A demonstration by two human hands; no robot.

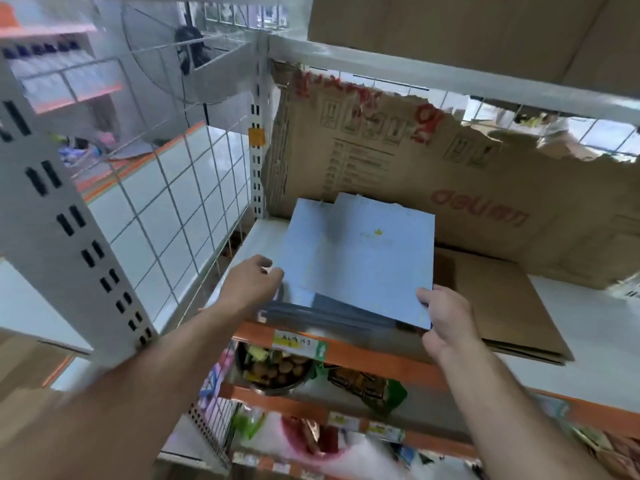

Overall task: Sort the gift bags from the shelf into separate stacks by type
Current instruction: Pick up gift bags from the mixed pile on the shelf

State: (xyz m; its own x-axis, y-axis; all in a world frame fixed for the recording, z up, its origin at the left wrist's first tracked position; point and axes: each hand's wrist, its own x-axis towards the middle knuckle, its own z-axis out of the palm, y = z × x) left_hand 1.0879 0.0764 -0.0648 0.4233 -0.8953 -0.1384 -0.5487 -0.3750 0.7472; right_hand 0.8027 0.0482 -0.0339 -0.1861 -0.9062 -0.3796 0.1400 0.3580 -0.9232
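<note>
I see the stack of gift bags [322, 315] lying flat near the front edge of the white shelf [571, 306], about the middle of my view. The top bag [367, 251] is pale blue with a small gold crown mark, and it sits skewed on the darker bags under it. My right grip [446, 317], at 4 o'clock from the stack, holds the top bag by its near right corner, thumb on the upper face. My left grip [251, 284], at 8 o'clock, has its fingers curled against the stack's left edge; the fingertips are hidden, so I cannot tell whether it clasps anything. A torn cardboard sheet [450, 174] with red print stands behind the bags from 12 to 2 o'clock, and flattened cardboard [502, 306] lies just beside them at 3 o'clock. A white wire grid [173, 209] closes the shelf at 9 o'clock. At 6 o'clock, under the orange shelf lip [363, 355], packaged goods show, blurred.
</note>
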